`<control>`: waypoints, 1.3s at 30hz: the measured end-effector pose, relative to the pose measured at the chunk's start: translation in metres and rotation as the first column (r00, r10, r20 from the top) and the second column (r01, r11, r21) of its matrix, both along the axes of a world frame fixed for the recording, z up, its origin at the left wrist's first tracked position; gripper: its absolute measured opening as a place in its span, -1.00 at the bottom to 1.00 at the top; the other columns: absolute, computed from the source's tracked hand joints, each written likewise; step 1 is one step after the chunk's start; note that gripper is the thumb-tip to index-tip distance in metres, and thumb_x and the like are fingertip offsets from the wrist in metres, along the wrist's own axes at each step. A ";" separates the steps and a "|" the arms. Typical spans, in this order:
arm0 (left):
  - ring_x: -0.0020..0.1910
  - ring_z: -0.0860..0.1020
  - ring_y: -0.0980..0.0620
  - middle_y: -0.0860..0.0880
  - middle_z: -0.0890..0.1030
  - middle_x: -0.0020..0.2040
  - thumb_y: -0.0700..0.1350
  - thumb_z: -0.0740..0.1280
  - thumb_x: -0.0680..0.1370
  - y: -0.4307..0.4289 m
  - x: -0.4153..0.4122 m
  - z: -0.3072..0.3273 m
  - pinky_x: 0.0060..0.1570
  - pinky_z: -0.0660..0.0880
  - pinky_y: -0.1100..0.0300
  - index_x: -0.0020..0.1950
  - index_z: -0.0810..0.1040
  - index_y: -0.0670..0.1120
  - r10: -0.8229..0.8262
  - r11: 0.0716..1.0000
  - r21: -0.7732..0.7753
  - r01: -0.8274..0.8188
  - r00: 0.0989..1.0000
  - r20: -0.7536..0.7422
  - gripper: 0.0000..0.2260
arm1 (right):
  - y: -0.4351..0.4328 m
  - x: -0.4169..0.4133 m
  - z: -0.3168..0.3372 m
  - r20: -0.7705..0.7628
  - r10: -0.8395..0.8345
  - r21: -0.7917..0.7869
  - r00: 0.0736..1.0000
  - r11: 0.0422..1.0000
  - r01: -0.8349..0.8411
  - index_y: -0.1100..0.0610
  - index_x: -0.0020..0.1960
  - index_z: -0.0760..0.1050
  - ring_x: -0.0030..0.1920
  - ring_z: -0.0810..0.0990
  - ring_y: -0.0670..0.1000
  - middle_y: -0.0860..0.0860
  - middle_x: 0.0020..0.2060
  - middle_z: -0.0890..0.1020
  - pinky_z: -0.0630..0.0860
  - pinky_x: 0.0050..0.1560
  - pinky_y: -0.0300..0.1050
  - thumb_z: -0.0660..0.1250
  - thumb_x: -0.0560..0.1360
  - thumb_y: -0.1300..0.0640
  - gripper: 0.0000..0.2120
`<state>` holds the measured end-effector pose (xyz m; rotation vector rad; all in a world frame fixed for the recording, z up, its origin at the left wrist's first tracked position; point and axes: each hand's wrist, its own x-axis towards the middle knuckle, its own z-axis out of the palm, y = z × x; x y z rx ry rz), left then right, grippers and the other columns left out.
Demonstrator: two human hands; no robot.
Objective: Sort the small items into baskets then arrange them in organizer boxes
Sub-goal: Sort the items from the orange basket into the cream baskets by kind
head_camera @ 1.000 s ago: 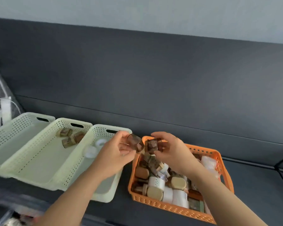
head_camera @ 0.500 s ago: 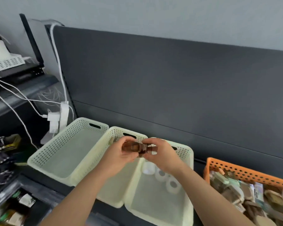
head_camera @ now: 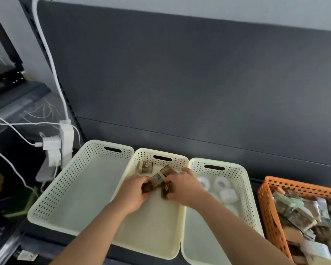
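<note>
Counter: dark grey; orange basket at right edge.
Wall: grey panel, white power strip left.
Left hand: grips brown jar in middle basket.
Right hand: grips second jar there.

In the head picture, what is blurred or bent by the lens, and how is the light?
Head view: the wide lens fans the three cream perforated plastic baskets outward; head view: the small brown jars, gripped in the left hand and right hand, look soft, labels unreadable; head view: light is even, shadows faint, no strong glare.
</note>
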<state>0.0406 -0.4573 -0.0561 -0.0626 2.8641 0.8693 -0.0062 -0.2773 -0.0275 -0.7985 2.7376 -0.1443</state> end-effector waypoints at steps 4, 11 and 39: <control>0.30 0.44 -0.02 -0.02 0.46 0.35 -0.10 0.38 0.52 0.005 -0.002 0.006 0.29 0.32 0.20 0.39 0.45 -0.03 -0.005 0.998 -0.055 0.002 0.999 -0.039 -0.57 | 0.011 0.000 0.007 -0.052 -0.018 -0.096 0.998 0.995 0.013 0.07 0.14 0.56 0.18 0.49 0.04 -0.03 0.10 0.59 0.26 0.32 -0.15 0.30 0.44 0.11 -0.72; -0.07 0.59 -0.13 -0.03 0.65 -0.01 -0.09 0.41 0.47 0.063 -0.004 0.050 -0.07 0.54 0.05 0.06 0.66 -0.08 -0.119 0.960 -0.280 0.020 0.932 -0.341 -0.80 | 0.090 0.031 0.046 -0.109 -0.213 -0.273 0.971 0.946 0.177 0.01 0.40 0.38 0.39 0.32 -0.04 -0.11 0.39 0.41 0.26 0.33 -0.18 0.21 0.58 0.00 -0.60; 0.21 0.50 0.06 0.04 0.54 0.24 0.13 0.35 0.52 0.386 0.019 0.039 0.17 0.46 0.19 0.33 0.42 0.00 -0.353 0.922 -0.211 0.324 0.929 -0.116 -0.56 | 0.407 0.096 0.025 0.072 -0.382 -0.154 0.921 0.908 0.389 -0.03 0.30 0.48 0.07 0.59 -0.01 -0.05 0.15 0.61 0.58 0.05 -0.05 0.39 0.44 -0.02 -0.57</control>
